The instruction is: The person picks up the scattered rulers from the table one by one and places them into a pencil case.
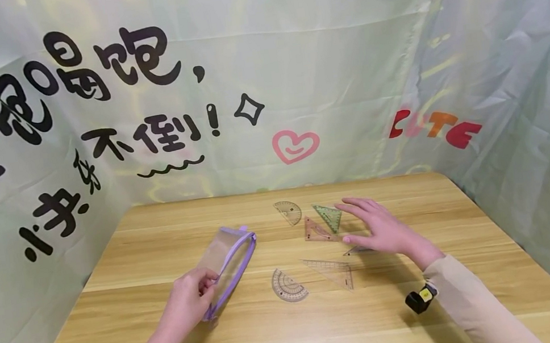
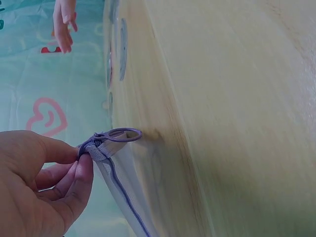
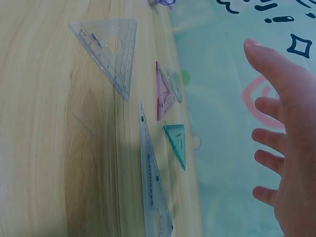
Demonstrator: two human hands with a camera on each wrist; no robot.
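My left hand (image 1: 187, 296) pinches the near end of a mesh zip pouch (image 1: 219, 251) with purple trim, its mouth gaping to the right. In the left wrist view, thumb and fingers grip the pouch's corner beside a purple zip pull (image 2: 123, 135). Above the right part of the table hovers my right hand (image 1: 380, 227), fingers spread and holding nothing. Nearest to it are a green set square (image 1: 330, 218), a pinkish set square (image 1: 315, 231) and a clear set square (image 1: 357, 250), partly hidden by the hand. The right wrist view shows this clear set square (image 3: 150, 168) lying flat.
Another clear set square (image 1: 340, 271) and a clear protractor (image 1: 289, 286) lie nearer the front. A second protractor (image 1: 289, 212) lies toward the back. Printed cloth (image 1: 345, 71) hangs behind and beside the wooden table (image 1: 296, 340). A black device (image 1: 419, 298) sits at my right wrist.
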